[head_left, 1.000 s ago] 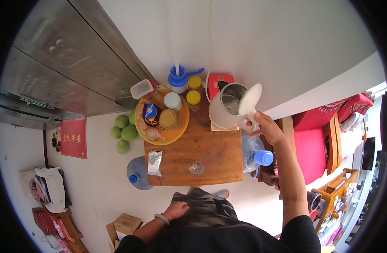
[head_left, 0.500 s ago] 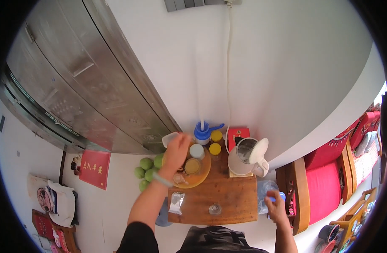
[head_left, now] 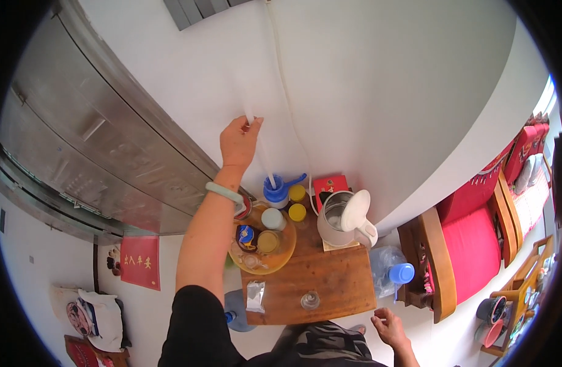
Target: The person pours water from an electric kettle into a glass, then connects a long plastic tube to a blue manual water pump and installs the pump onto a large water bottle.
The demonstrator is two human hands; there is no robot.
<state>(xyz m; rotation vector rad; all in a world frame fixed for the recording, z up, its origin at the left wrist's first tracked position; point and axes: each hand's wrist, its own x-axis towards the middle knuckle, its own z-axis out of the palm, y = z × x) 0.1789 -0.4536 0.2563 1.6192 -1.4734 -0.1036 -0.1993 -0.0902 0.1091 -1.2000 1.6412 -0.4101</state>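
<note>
The left hand (head_left: 239,144) is raised in front of the white wall, thumb and fingers pinched narrowly on a long, whitish, translucent tube (head_left: 271,181). The tube slants down and slightly right from these fingertips, hard to make out against the wall, and its lower end stands in a blue plastic pump with a side lever (head_left: 275,196), directly below the hand. A pale green ring bangle (head_left: 224,192) circles that wrist.

Past the bangle, lower right of the left hand, lies a round yellow tray (head_left: 287,248) bearing a jar with a pale blue lid (head_left: 273,219) and other containers, partly covered by the forearm. Just right of the pump are two jars with round yellow lids (head_left: 297,212). Farther right of the left hand stands a white electric kettle (head_left: 333,229), its lid raised.

The right hand (head_left: 390,327) hangs low, holding nothing, fingers loosely curled and thumb apart. Just left of it is the brown wooden table (head_left: 342,281), with a small clear glass cup (head_left: 310,300) near its front edge. Above the right hand is a large clear plastic bottle with a blue cap (head_left: 385,281).
</note>
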